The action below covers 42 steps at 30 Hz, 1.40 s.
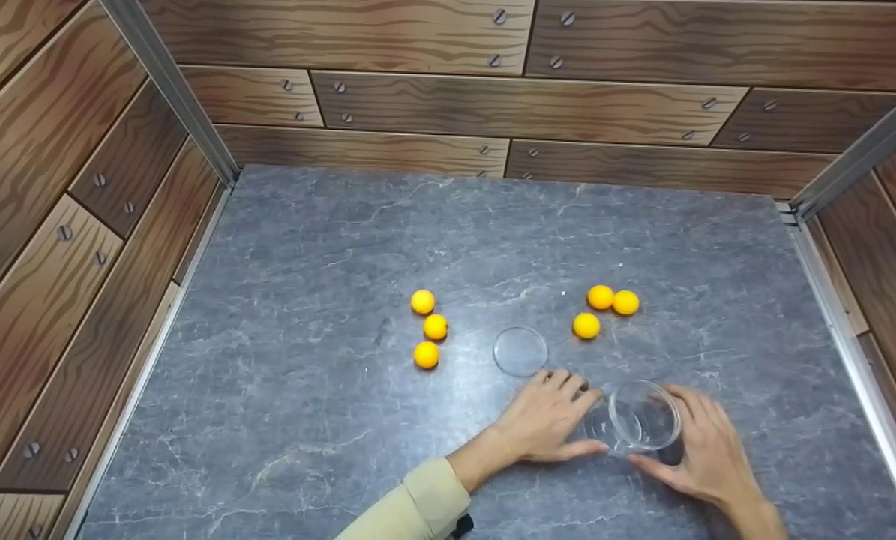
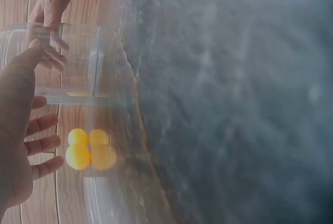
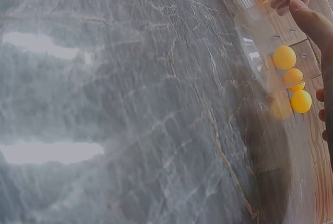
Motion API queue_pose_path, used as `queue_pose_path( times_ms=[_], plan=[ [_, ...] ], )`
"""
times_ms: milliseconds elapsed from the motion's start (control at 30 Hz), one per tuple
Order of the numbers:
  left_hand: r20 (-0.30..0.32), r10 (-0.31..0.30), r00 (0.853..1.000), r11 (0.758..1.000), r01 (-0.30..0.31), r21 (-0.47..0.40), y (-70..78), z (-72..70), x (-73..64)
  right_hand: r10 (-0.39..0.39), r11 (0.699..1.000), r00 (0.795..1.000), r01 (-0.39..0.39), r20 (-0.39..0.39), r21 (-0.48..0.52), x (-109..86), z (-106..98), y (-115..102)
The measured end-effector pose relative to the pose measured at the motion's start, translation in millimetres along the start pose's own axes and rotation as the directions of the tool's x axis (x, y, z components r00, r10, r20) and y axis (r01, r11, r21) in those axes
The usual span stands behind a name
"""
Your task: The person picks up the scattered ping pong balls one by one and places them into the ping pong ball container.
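A clear plastic jar (image 1: 645,414) stands upright with its round open mouth facing up; nothing shows inside it. My right hand (image 1: 714,450) holds it from the right, thumb at the near side and fingers round the far side. On the left side of the jar, my left hand (image 1: 549,420) has its fingers spread and relaxed, thumb tip close to the wall. In the left wrist view the jar (image 2: 78,60) rises between both hands, close over its reflection in the tabletop. A clear round lid (image 1: 520,351) lies flat just beyond the left fingertips.
Three orange balls (image 1: 435,327) lie in a rough column left of the lid. Another three orange balls (image 1: 586,326) sit beyond the jar, two of them side by side. Wood-patterned walls (image 1: 418,105) border the grey marbled tabletop (image 1: 305,300) at the back and sides.
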<state>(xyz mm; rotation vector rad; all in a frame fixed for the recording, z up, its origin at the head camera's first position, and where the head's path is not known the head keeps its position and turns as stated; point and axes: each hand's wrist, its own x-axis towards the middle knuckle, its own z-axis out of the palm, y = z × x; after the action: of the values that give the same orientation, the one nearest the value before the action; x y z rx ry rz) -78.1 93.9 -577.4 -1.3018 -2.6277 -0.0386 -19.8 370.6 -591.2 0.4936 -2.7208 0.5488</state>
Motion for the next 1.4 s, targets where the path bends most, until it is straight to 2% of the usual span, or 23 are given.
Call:
queue_pose_path(
  times_ms=[333,700,900,1400],
  plan=[
    [-0.019,-0.021,1.0,0.999,0.02,-0.042,-3.3,-2.0,-2.6,-0.088,0.996,0.994,0.089,-0.064,0.014,7.2,6,-7],
    [-0.025,-0.034,0.999,0.998,0.033,-0.047,-11.2,-2.8,-13.3,-0.08,0.997,0.996,0.08,-0.045,-0.006,12.1,14,-17],
    [-0.018,-0.037,0.999,0.999,0.037,-0.017,-13.9,-4.3,-18.9,-0.108,0.994,0.993,0.107,-0.045,-0.025,14.6,17,-22],
    [-0.034,-0.031,0.999,0.999,0.031,0.013,-23.1,-5.0,-31.9,-0.127,0.992,0.991,0.128,-0.032,-0.001,22.6,24,-30]
  ],
)
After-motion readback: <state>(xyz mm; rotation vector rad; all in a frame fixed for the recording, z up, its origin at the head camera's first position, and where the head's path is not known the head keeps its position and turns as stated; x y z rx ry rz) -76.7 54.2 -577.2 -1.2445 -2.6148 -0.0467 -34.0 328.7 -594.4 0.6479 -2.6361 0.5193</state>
